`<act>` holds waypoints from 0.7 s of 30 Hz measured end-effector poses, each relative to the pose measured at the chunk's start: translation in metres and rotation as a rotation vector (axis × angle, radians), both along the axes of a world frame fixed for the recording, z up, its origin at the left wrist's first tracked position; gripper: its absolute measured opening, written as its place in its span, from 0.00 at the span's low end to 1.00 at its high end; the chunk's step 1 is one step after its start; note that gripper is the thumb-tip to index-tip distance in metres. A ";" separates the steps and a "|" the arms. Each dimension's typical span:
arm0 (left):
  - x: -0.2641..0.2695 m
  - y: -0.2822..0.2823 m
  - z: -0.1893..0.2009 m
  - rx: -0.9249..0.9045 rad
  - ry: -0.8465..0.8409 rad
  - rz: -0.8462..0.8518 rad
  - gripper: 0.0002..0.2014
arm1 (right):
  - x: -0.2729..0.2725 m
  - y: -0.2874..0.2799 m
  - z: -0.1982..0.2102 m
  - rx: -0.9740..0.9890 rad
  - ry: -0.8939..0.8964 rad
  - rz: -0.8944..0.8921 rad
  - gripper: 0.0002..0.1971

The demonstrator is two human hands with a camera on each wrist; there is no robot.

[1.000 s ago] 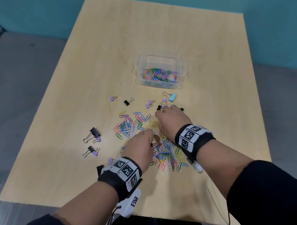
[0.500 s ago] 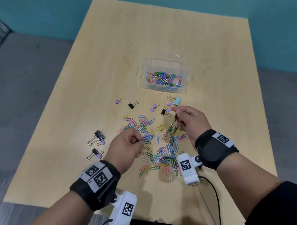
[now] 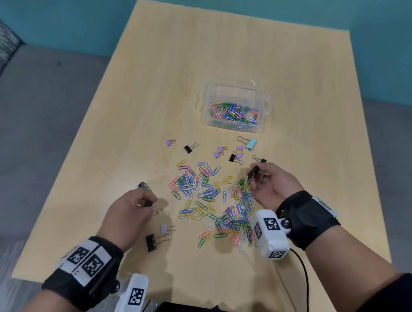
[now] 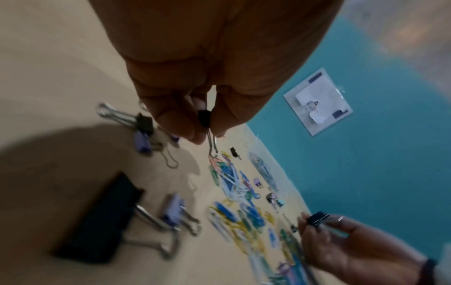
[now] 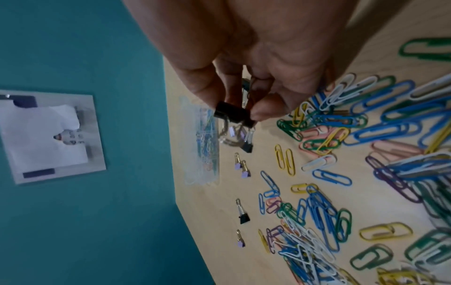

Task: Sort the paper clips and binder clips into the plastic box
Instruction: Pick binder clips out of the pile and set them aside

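A clear plastic box holding coloured paper clips stands on the wooden table. In front of it lies a loose pile of paper clips. My left hand is left of the pile and pinches a small black binder clip just above the table. My right hand hovers over the pile's right side and pinches another black binder clip, also seen in the head view. Both hands are raised off the table.
Loose binder clips lie around: a large black one and a purple one near my left wrist, a black one beyond my left hand, and purple, black and a light blue one before the box. The table's left edge is close.
Both hands have lifted off the paper clip pile. The left hand moved left to the binder clips there and now pinches a small black one. The right hand has picked up a black binder clip.
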State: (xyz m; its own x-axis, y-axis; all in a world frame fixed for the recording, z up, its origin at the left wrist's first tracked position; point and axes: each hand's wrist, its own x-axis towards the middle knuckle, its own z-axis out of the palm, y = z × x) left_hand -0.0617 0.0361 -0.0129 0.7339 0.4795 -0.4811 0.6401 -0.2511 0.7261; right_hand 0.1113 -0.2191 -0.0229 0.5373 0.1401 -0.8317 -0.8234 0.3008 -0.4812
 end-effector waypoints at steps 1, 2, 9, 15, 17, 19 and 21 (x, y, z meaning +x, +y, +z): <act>-0.004 0.004 -0.001 0.138 0.022 -0.064 0.12 | 0.000 -0.001 0.001 0.043 0.012 -0.008 0.07; -0.008 0.007 -0.001 0.249 0.034 -0.126 0.12 | -0.001 -0.003 0.002 0.092 0.017 -0.011 0.09; -0.023 0.012 -0.011 0.433 0.104 -0.226 0.12 | -0.021 -0.010 -0.003 0.046 -0.098 0.131 0.14; -0.028 0.014 -0.019 0.519 0.120 -0.231 0.12 | -0.029 -0.016 -0.006 -0.078 -0.191 0.167 0.13; -0.029 0.013 -0.015 0.555 0.129 -0.238 0.13 | -0.031 -0.019 -0.005 -0.230 -0.280 0.229 0.13; -0.026 0.006 -0.008 0.593 0.083 -0.274 0.12 | -0.035 -0.020 -0.007 -0.466 -0.462 0.368 0.19; -0.014 -0.013 -0.003 0.615 -0.019 -0.400 0.08 | -0.041 -0.022 -0.008 -0.641 -0.709 0.588 0.22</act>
